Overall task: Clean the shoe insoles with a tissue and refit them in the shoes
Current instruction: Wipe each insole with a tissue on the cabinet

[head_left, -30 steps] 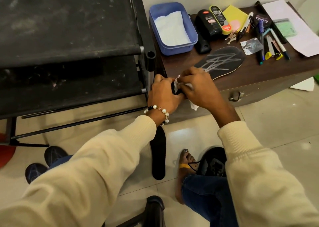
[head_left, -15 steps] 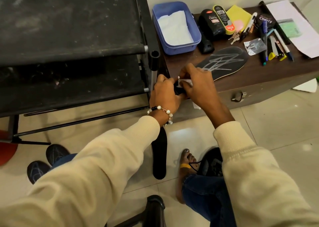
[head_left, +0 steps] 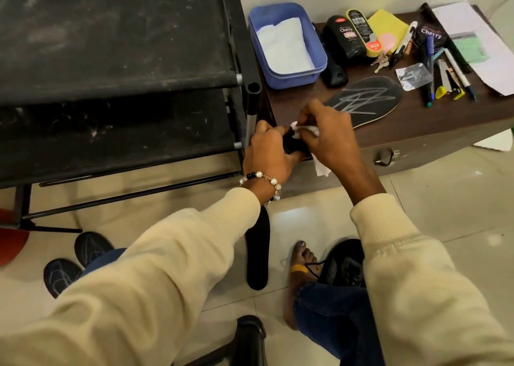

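One camera sits on the person's head, looking forward and steeply down. It is close over both sleeves (head_left: pixel 194 254), taking in a table (head_left: pixel 417 131) edge ahead and the floor (head_left: pixel 445 226) beneath.

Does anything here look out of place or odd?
Slightly. The second insole lies across the desk edge, with its near end hidden behind the right hand. A scrap of white paper lies on the floor beside the desk.

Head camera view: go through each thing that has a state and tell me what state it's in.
Held insole: upright, gripped by left hand.
Tissue: crumpled in right hand, against the insole's top.
Second insole: flat on the table.
Blue tub: open, tissues inside.
Drawer: closed.
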A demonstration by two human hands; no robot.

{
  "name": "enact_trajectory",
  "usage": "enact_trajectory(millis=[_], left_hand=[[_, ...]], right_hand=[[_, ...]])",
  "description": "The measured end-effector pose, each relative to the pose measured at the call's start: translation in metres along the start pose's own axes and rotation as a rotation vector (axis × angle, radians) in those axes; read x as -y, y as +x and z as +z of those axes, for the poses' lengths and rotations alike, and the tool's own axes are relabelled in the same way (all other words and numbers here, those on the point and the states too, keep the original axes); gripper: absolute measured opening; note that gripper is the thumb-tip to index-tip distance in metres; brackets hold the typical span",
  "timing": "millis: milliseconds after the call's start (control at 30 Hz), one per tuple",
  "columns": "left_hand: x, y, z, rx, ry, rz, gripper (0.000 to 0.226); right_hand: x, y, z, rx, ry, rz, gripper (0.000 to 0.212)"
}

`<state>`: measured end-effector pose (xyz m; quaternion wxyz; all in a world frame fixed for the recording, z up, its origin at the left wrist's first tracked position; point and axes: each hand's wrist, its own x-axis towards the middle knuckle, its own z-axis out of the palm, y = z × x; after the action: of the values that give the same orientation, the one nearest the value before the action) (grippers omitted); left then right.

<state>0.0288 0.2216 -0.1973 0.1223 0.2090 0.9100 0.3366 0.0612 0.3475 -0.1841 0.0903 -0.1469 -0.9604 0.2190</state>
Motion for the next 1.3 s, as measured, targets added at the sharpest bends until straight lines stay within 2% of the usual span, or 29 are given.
enact_trajectory(millis=[133,300,433,500,633,733,933,1100,1300], left_hand=[[0.0,-0.001,-0.001,-0.002,-0.009,-0.005,0.053],[0.001,0.0,0.0,-0.007,-0.013,0.0,0.052],[0.001,0.0,0.001,-0.013,-0.007,-0.005,0.055],[0.0,0.0,0.002,-0.008,-0.006,-0.006,0.056],[-0.001,0.0,0.001,-0.009,-0.006,-0.003,0.056],[-0.002,0.001,0.001,-0.004,0.006,-0.003,0.057],[-0.004,0.001,0.001,0.007,0.013,-0.024,0.059],[-0.006,0.0,0.0,0.016,0.018,-0.026,0.057],[-0.007,0.0,-0.002,0.022,0.033,-0.033,0.058]], right_hand=[[-0.004,-0.002,-0.001,-0.054,-0.001,0.1,0.022],[0.002,-0.008,-0.012,0.094,0.029,-0.061,0.02],[-0.008,-0.011,-0.019,0.0,0.027,0.099,0.019],[-0.005,-0.011,-0.015,-0.018,0.008,0.1,0.02],[0.004,-0.012,-0.017,0.112,0.051,-0.042,0.021],[-0.005,-0.015,-0.032,0.189,0.097,-0.024,0.019],[-0.01,-0.018,-0.033,0.072,0.015,0.083,0.02],[-0.011,-0.02,-0.038,0.229,0.089,0.001,0.02],[-0.014,-0.02,-0.037,0.098,0.032,0.072,0.019]])
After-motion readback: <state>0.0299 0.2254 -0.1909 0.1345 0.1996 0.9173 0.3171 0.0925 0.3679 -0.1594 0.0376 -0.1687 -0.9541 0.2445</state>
